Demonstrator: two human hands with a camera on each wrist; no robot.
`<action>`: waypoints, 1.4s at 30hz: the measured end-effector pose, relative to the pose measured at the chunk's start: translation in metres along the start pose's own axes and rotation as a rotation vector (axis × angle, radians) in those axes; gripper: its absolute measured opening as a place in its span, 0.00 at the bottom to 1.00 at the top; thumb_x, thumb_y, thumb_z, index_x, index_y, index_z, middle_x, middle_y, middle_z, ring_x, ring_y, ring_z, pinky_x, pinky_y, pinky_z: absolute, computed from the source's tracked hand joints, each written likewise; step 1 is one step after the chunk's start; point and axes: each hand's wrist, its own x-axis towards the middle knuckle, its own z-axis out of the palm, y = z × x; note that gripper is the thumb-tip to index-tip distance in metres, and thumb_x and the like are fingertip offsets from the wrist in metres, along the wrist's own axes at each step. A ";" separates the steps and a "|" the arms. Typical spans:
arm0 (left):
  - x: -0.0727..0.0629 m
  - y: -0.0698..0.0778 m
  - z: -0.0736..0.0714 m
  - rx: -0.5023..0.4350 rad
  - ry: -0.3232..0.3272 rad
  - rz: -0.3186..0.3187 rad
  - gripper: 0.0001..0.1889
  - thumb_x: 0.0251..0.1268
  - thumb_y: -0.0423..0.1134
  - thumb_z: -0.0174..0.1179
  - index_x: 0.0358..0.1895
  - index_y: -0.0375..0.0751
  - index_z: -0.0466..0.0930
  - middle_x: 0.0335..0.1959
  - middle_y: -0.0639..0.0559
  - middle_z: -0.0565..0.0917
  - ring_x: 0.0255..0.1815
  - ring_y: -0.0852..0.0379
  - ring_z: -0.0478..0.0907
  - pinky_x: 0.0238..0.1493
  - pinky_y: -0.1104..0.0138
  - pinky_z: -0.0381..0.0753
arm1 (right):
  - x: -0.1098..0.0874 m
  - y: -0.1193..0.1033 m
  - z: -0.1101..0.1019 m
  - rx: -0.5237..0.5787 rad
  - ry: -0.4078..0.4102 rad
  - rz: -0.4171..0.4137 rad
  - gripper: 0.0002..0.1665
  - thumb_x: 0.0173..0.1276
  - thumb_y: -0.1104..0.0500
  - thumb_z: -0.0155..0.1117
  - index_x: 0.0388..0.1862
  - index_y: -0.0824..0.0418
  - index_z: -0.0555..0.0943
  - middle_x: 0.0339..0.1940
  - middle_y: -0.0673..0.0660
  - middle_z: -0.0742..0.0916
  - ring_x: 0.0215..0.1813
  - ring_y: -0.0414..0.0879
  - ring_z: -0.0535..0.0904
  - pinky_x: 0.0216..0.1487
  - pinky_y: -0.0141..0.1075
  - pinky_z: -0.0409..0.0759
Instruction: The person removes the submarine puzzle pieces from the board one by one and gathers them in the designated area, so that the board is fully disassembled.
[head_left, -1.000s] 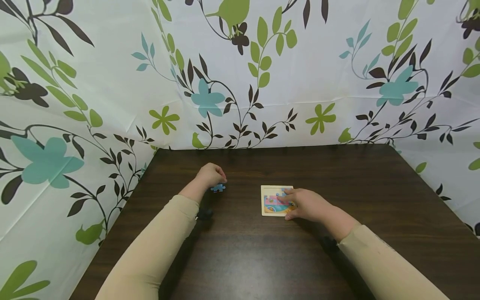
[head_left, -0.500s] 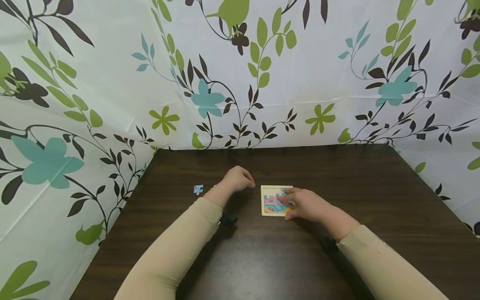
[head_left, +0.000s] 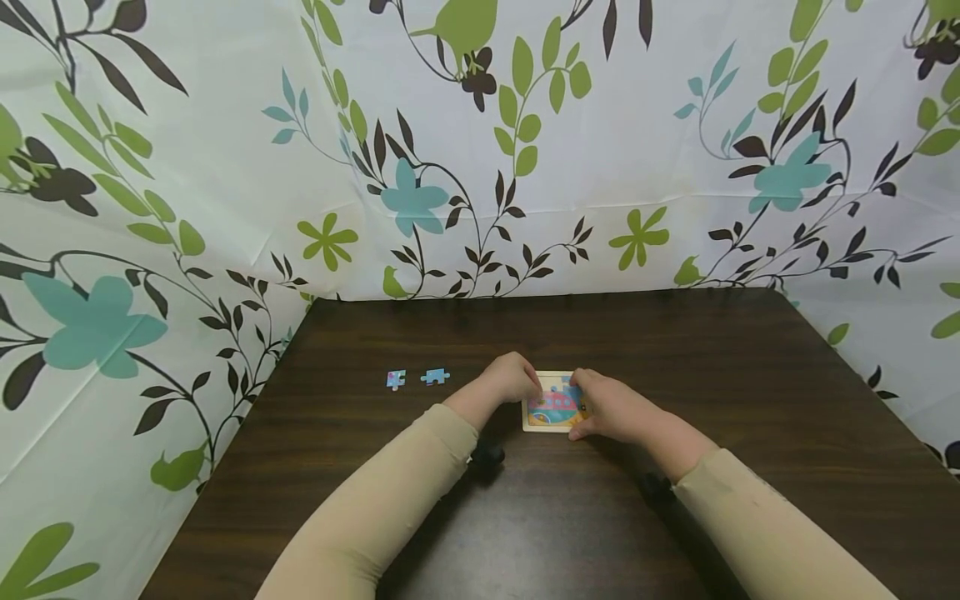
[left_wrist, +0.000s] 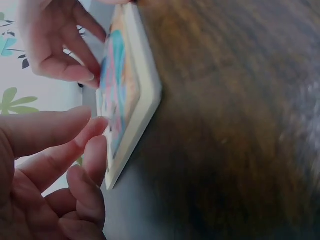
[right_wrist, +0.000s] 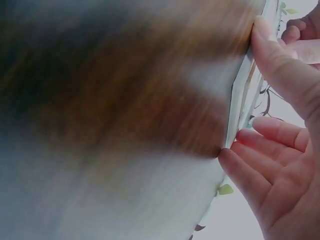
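A small jigsaw puzzle tray (head_left: 546, 430) with a pale wooden rim and a pink, blue and orange picture lies on the table. My right hand (head_left: 615, 408) grips its right side, thumb at the near edge and fingers at the far right. At the tray's left side is my left hand (head_left: 512, 382), thumb and forefinger pinched together at the picture. The puzzle piece between them is mostly hidden by the fingertips, even in the left wrist view, where the tray's rim (left_wrist: 147, 65) stands out. In the right wrist view, my right thumb (right_wrist: 265, 37) presses the tray edge.
Two loose blue puzzle pieces, one with pink spots (head_left: 396, 379) and one plainer piece (head_left: 435, 377), lie to the left of the tray. The dark wooden table (head_left: 660, 333) ends at a leaf-patterned cloth (head_left: 450, 250) behind and at the sides.
My left hand has moved right, from beside the loose pieces to the tray's left side, uncovering both pieces. The right hand stays on the tray; its fingers have drawn back towards the rim.
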 end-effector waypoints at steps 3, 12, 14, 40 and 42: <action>0.001 0.001 0.003 0.013 -0.015 -0.017 0.04 0.54 0.35 0.71 0.24 0.45 0.87 0.26 0.56 0.81 0.29 0.59 0.72 0.31 0.67 0.72 | 0.000 0.000 0.000 0.021 0.005 -0.014 0.42 0.46 0.48 0.83 0.52 0.67 0.73 0.44 0.55 0.78 0.37 0.45 0.73 0.43 0.42 0.76; 0.001 0.003 0.006 0.018 -0.010 -0.025 0.05 0.53 0.35 0.72 0.23 0.45 0.86 0.24 0.57 0.81 0.27 0.59 0.72 0.30 0.68 0.71 | -0.007 0.002 -0.003 -0.066 -0.011 -0.041 0.35 0.50 0.48 0.81 0.52 0.67 0.81 0.50 0.56 0.79 0.40 0.45 0.76 0.41 0.39 0.78; 0.001 0.003 0.007 0.017 -0.011 -0.024 0.05 0.53 0.35 0.71 0.23 0.45 0.86 0.24 0.56 0.81 0.27 0.59 0.72 0.29 0.68 0.70 | -0.009 0.003 -0.004 -0.100 -0.017 -0.048 0.33 0.51 0.49 0.81 0.52 0.65 0.83 0.49 0.55 0.80 0.39 0.43 0.76 0.38 0.38 0.78; 0.020 0.029 0.011 -0.036 0.040 -0.109 0.06 0.61 0.36 0.63 0.38 0.39 0.87 0.38 0.51 0.83 0.35 0.55 0.77 0.36 0.64 0.79 | -0.009 0.001 -0.008 -0.101 -0.057 -0.095 0.28 0.55 0.59 0.79 0.56 0.63 0.84 0.55 0.59 0.85 0.57 0.55 0.80 0.55 0.49 0.77; 0.022 0.029 0.012 -0.058 0.039 -0.108 0.06 0.60 0.34 0.63 0.37 0.37 0.86 0.38 0.50 0.83 0.35 0.55 0.76 0.34 0.65 0.78 | -0.009 0.001 -0.008 -0.100 -0.055 -0.091 0.28 0.55 0.59 0.79 0.55 0.63 0.84 0.54 0.58 0.85 0.56 0.53 0.80 0.54 0.48 0.78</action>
